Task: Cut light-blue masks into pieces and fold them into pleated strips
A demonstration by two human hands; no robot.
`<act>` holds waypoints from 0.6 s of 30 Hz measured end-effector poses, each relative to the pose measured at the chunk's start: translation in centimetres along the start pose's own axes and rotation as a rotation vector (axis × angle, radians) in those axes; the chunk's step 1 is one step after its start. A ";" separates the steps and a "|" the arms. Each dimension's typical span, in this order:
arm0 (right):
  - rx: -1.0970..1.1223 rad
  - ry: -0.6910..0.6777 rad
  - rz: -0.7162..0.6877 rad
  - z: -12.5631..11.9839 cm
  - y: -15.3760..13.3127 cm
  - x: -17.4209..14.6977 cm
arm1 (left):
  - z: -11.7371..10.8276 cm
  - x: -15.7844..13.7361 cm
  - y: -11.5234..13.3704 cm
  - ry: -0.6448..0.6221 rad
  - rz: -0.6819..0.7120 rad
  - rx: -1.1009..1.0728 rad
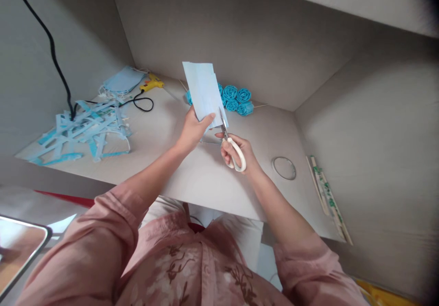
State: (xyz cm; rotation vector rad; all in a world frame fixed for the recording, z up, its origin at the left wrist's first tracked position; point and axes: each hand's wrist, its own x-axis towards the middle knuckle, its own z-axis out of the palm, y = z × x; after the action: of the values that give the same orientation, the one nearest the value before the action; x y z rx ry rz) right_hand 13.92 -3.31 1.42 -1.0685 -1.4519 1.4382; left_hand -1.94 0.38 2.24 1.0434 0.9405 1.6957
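Note:
My left hand grips the lower end of a pale blue sheet, which looks like face mask fabric, holding it raised above the table. In my right hand are white-handled scissors, with fingers through the loops. Their blades sit at the sheet's lower right edge, where a narrow strip stands partly cut. Behind the sheet lies a cluster of bright blue rolled flowers, partly hidden by it.
Cut blue strips lie heaped at the left. Beyond them are a stack of face masks and a yellow glue gun with a black cord. A roll of tape or ring and wrapped sticks lie at right. Walls enclose the table.

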 end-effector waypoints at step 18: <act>-0.045 -0.036 -0.010 -0.5 0.3 0.2 | -0.5 0.7 -1.3 -0.020 0.077 0.087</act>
State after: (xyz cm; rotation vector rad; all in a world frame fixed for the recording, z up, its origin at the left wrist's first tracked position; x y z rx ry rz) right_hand 14.29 -2.98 1.12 -1.0664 -1.5190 1.4307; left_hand -2.22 1.34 1.05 1.1650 0.9804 1.7165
